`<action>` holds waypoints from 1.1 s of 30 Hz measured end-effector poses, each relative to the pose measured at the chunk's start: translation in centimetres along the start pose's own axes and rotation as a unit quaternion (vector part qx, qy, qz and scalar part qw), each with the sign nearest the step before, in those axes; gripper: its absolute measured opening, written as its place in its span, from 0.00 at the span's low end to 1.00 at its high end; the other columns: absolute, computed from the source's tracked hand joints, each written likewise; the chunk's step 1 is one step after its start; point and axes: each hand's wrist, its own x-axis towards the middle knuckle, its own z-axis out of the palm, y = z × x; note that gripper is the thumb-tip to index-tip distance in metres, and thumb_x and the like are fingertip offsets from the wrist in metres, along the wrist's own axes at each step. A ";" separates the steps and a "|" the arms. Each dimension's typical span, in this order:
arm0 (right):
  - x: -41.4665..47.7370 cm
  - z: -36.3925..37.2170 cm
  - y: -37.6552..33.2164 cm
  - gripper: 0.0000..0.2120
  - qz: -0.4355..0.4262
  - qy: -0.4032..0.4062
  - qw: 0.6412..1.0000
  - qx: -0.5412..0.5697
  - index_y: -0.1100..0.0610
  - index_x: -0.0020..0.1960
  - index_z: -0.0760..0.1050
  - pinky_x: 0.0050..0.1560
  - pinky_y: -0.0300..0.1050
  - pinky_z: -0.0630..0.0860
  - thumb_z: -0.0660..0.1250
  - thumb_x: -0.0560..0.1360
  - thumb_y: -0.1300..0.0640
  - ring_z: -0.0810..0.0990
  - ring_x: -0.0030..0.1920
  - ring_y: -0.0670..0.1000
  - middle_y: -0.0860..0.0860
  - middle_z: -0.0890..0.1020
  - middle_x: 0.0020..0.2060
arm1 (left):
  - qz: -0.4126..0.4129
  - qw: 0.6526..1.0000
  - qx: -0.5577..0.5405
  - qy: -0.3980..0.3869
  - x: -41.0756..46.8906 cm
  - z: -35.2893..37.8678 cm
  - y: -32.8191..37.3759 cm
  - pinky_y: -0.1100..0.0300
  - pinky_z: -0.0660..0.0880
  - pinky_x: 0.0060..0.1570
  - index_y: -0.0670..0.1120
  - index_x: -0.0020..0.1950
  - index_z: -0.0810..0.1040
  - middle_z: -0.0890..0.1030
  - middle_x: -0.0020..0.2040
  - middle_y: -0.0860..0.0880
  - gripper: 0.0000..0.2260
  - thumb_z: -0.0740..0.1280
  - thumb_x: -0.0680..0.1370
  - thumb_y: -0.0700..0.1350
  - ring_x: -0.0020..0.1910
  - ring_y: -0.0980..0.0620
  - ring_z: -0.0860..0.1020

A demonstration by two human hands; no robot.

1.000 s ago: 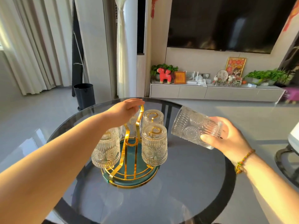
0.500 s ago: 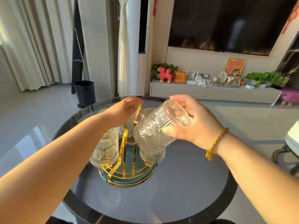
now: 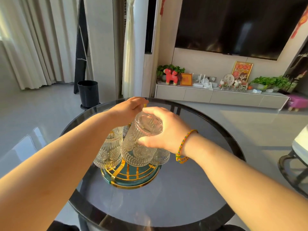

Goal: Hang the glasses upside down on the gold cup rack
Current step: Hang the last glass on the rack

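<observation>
The gold cup rack (image 3: pixel 129 176) with a green round base stands in the middle of a round glass table (image 3: pixel 191 197). My left hand (image 3: pixel 128 109) grips the rack's top handle. My right hand (image 3: pixel 168 130) holds a ribbed clear glass (image 3: pixel 140 142) upside down over the rack's front, mouth near the base. Another inverted glass (image 3: pixel 108 150) hangs on the left of the rack. A further glass (image 3: pixel 161 157) shows partly behind my right wrist. The rack's arms are mostly hidden by hands and glasses.
The table's dark rim (image 3: pixel 233 144) curves around the rack. A black bin (image 3: pixel 88 93) stands on the floor beyond the table at the left. A low TV cabinet (image 3: pixel 216 97) lines the far wall. A dark stool frame (image 3: pixel 293 172) is at the right edge.
My right hand has carried the glass from the right side to the rack, turning it from sideways to upside down and lowering it at the front. My left hand has stayed on the handle.
</observation>
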 end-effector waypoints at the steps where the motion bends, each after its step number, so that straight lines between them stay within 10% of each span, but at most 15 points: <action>1: 0.2 0.4 0.2 0.36 0.003 -0.010 1.000 -0.009 0.51 0.65 0.63 0.61 0.38 0.61 0.74 0.61 0.52 0.67 0.64 0.49 0.51 0.69 0.66 | -0.007 1.000 -0.003 0.002 0.1 0.0 0.0 0.50 0.63 0.65 0.45 0.65 0.65 0.66 0.68 0.43 0.15 0.53 0.78 0.40 0.64 0.44 0.67; 33: 3.0 5.5 3.8 0.26 -0.035 -0.021 0.989 -0.142 0.56 0.63 0.66 0.64 0.40 0.43 0.66 0.69 0.49 0.60 0.68 0.50 0.52 0.67 0.68 | -0.049 0.998 -0.025 0.009 2.1 -0.2 -1.2 0.58 0.60 0.61 0.46 0.66 0.63 0.66 0.69 0.44 0.16 0.49 0.79 0.42 0.66 0.47 0.64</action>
